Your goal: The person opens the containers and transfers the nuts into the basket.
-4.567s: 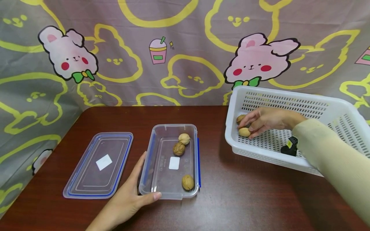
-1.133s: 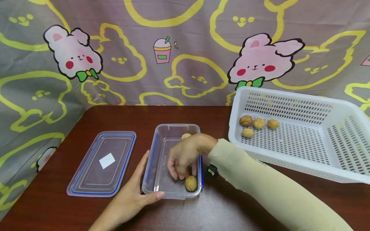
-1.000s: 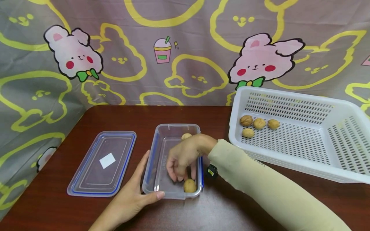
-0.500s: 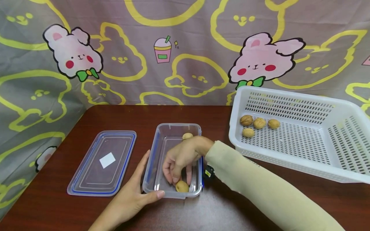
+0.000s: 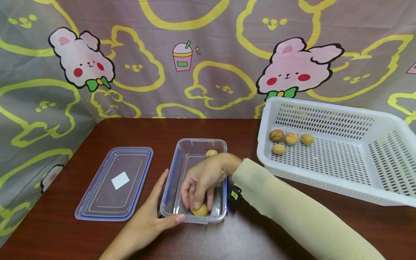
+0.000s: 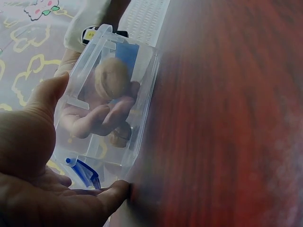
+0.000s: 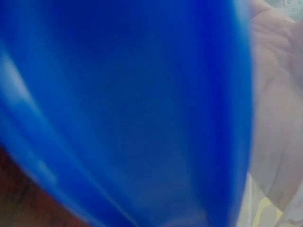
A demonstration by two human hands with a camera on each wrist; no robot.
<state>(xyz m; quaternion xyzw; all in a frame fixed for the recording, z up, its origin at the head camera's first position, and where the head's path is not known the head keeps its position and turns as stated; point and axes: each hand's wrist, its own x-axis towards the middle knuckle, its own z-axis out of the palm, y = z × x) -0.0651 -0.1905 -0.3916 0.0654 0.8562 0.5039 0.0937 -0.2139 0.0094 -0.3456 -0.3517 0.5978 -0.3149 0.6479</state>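
Note:
A clear plastic food box (image 5: pixel 172 173) stands mid-table. My left hand (image 5: pixel 147 224) grips its front left corner, thumb on the front wall and fingers along the left side. Inside the box, my right hand (image 5: pixel 204 180) reaches down with curled fingers and thumb around a walnut (image 5: pixel 199 210) near the front wall. Through the plastic, the left wrist view shows this walnut (image 6: pixel 112 78) close up, with the right fingers beside it. Another walnut (image 5: pixel 211 153) lies at the back of the box, partly covered by the right hand. A blue latch (image 7: pixel 142 113) fills most of the right wrist view.
A white perforated basket (image 5: pixel 320 178) stands at the right, with several walnuts (image 5: pixel 291 138) in its left end. The box's lid (image 5: pixel 113 198), blue-rimmed and bearing a white square label, lies flat to the left. A patterned cloth (image 5: pixel 208 86) hangs behind the table.
My right hand has gone from the basket into the box. Over the last second, the walnut at the box's front has shifted left along with the right fingers. My left hand keeps its grip.

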